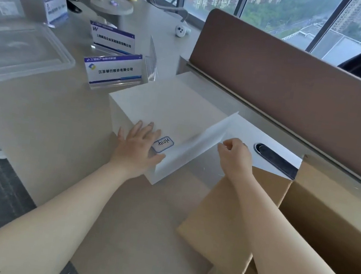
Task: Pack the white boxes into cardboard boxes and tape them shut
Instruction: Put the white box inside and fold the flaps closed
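A large white box (167, 107) lies on the desk in the middle of the view, with a small handwritten label (162, 144) on its top. My left hand (137, 147) presses flat on the box's near left corner, fingers spread. My right hand (233, 154) pinches the edge of a white flap or sheet (199, 146) that stands tilted up along the box's right side. An open cardboard box (326, 217) sits at the lower right, one flap (228, 215) folded out toward me. A second white surface with a black oval cutout (274, 160) lies behind the flap.
A brown desk partition (297, 88) runs along the right behind the boxes. Two acrylic name signs (114, 71) stand just left of the white box. A clear plastic lid (22, 52) lies at far left. The desk edge drops to a grey carpet at lower left.
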Tool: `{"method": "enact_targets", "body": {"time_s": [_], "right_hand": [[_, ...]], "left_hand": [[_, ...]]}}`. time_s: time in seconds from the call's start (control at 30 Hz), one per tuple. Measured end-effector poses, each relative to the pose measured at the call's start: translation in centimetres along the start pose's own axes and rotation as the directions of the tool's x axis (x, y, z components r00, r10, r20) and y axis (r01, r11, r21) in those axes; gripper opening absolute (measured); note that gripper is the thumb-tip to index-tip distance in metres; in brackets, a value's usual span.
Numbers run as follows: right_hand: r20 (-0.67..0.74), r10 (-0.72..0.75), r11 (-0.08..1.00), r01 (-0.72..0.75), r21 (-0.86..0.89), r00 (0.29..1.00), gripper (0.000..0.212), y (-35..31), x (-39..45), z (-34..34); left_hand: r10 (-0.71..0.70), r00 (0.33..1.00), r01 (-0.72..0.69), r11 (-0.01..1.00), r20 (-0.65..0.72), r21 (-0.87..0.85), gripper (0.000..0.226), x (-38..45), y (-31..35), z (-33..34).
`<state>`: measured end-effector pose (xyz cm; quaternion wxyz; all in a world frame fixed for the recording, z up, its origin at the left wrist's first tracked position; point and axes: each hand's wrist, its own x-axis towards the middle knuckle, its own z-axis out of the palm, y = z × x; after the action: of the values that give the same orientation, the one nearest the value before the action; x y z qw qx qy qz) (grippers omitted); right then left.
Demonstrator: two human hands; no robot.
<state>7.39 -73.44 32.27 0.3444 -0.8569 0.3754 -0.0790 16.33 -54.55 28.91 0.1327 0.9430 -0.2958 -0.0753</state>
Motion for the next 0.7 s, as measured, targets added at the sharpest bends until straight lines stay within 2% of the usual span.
{"method": "enact_targets", "body": {"time_s": [0.17,0.23,0.3,0.37,0.47,0.53,0.63,0.7], "right_hand": [[-0.023,0.071,0.987,-0.067,0.144,0.997,0.044,-0.9,1.2,1.0],[-0.046,0.102,0.975,-0.09,0.204,0.994,0.047,-1.2,1.5,1.5],[-0.057,0.141,0.96,-0.123,0.25,0.988,0.052,-1.4,1.9,2.0],[-0.081,0.192,0.943,-0.161,0.29,0.978,0.056,-1.5,2.2,2.4],[-0.082,0.273,0.895,-0.222,0.388,0.959,0.06,-1.4,2.7,3.2],[-0.028,0.303,0.842,-0.254,0.477,0.952,0.055,-1.4,2.8,3.8],[-0.001,0.338,0.752,-0.269,0.601,0.941,0.047,-1.3,2.9,4.6],[0.007,0.369,0.672,-0.272,0.689,0.93,0.043,-1.2,2.9,5.0]], "left_hand": [[0.001,0.998,-0.008,0.99,-0.056,-0.138,0.084,-0.7,-3.9,-0.2],[-0.066,0.988,0.033,0.974,-0.139,-0.224,0.076,-0.8,-5.2,0.1],[-0.201,0.954,0.107,0.922,-0.224,-0.371,0.065,-0.6,-6.2,0.5],[-0.396,0.893,0.226,0.807,-0.216,-0.545,0.055,0.0,-6.6,0.6],[-0.617,0.786,0.361,0.52,-0.048,-0.774,0.053,1.5,-6.6,0.1],[-0.674,0.738,0.357,0.354,0.029,-0.865,0.045,2.5,-6.2,-0.3],[-0.711,0.697,0.319,0.194,0.091,-0.928,0.04,3.9,-5.6,-0.7],[-0.702,0.7,0.284,0.111,0.126,-0.952,0.04,4.4,-5.6,-0.6]]}}
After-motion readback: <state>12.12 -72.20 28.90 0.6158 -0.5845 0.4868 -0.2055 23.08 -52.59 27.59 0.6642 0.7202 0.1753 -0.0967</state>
